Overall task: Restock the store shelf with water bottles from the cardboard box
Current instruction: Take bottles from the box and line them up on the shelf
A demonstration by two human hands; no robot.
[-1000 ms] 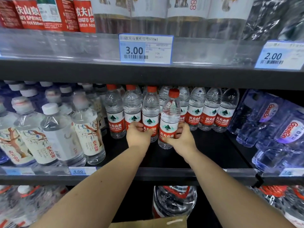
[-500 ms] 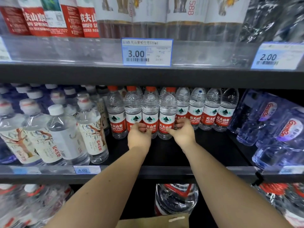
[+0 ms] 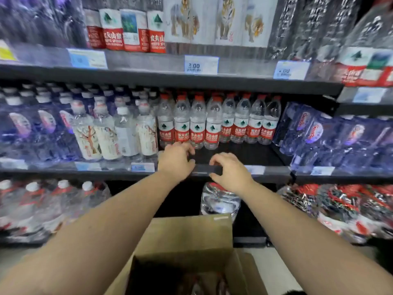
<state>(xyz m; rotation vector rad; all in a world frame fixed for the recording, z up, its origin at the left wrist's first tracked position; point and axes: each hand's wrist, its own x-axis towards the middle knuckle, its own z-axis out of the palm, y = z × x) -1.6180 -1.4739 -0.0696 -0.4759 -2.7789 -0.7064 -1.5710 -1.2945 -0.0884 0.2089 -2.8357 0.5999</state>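
Observation:
A row of red-capped, red-labelled water bottles [image 3: 214,124] stands upright at the back of the middle shelf [image 3: 238,155]. My left hand [image 3: 177,159] and my right hand [image 3: 229,170] hover side by side over the shelf's front edge, just short of the bottles. Both hold nothing, their fingers loosely curled. Below my forearms the cardboard box [image 3: 187,239] stands with its flaps up; its inside is dark, with red caps faintly showing at the bottom edge of the view.
White-labelled bottles [image 3: 110,135] fill the shelf to the left, blue-tinted wrapped packs [image 3: 331,137] the right. Price tags [image 3: 201,64] line the upper shelf edge. Large wrapped bottle packs [image 3: 221,199] sit on the bottom shelf behind the box.
Both hands have let go of the red-labelled bottles and drawn back to the shelf's front edge. The view has pulled back and tilted down, bringing the cardboard box into sight.

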